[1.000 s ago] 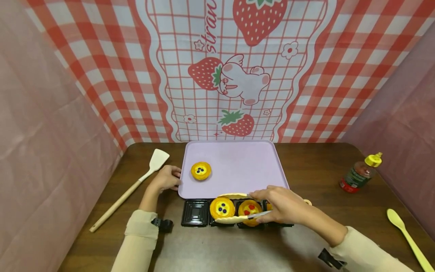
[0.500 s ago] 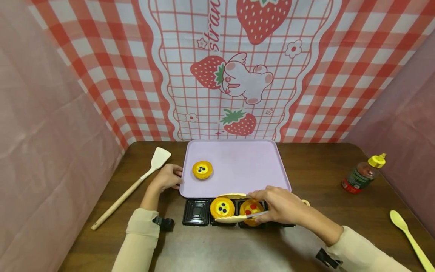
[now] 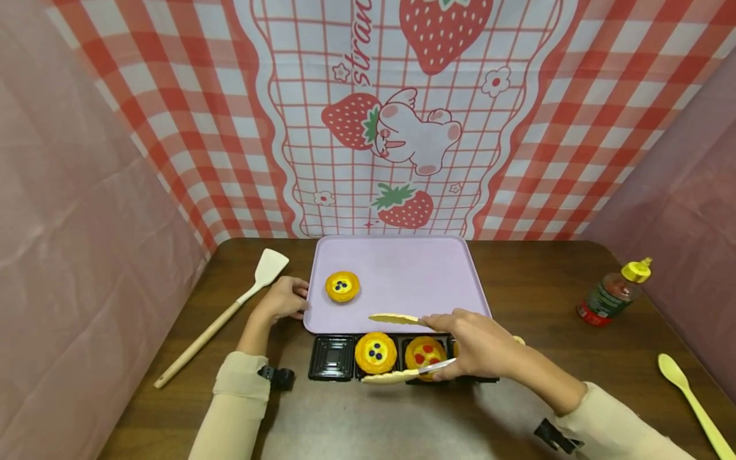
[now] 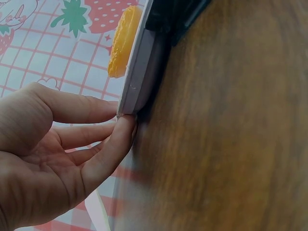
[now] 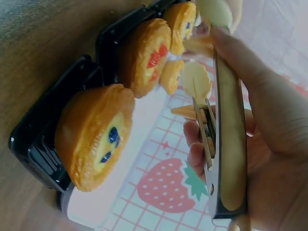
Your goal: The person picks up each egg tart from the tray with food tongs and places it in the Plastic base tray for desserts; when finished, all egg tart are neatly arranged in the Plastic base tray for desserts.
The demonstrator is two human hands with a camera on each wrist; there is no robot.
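Observation:
My left hand (image 3: 283, 299) pinches the left rim of the lilac tray (image 3: 414, 275); the left wrist view shows the thumb on the rim and a finger beneath. A blueberry-topped tart (image 3: 342, 287) sits on that tray. My right hand (image 3: 480, 342) grips kitchen tongs (image 5: 231, 144) with cream scalloped tips. Those tips stand spread on either side of a second blueberry tart (image 3: 375, 353), apart from it, in a black plastic container. Beside it is a red-topped tart (image 3: 426, 358), and another tart (image 5: 94, 137) shows closest in the right wrist view.
At the row's left end, a black square container (image 3: 332, 358) shows its ridged bottom. A white spatula (image 3: 267, 268) with a wooden handle lies left of the tray. On the right are a yellow-capped bottle (image 3: 608, 298) and a yellow spoon (image 3: 684, 386). Patterned cloth (image 3: 402, 128) hangs behind.
The tongs' tips have opened wider, from close against the second blueberry tart to clear of it on both sides. That tart stays in its container. My left hand keeps its place on the tray.

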